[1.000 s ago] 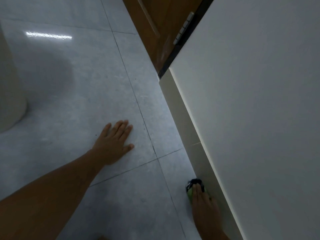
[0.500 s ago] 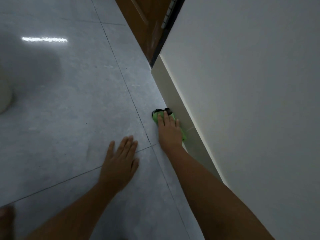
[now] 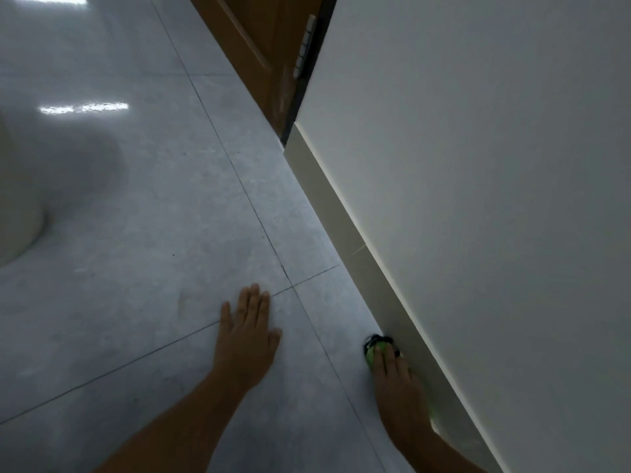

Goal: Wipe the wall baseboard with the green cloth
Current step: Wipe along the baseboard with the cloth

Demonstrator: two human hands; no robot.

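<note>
Wall (image 3: 478,165) fills the right side, with the baseboard (image 3: 327,206) running along its foot where it meets the tiled floor (image 3: 153,216); a wooden door (image 3: 259,46) stands at the far end. Low posture probably explains the left hand (image 3: 244,339), spread wide and flat on the floor, holding nothing, likely as a prop for body weight. Right hand (image 3: 397,387) lies flat with fingers together, pressing the green cloth (image 3: 372,351) into the corner of baseboard and floor, so the cloth touches both, bunched under the fingertips.
</note>
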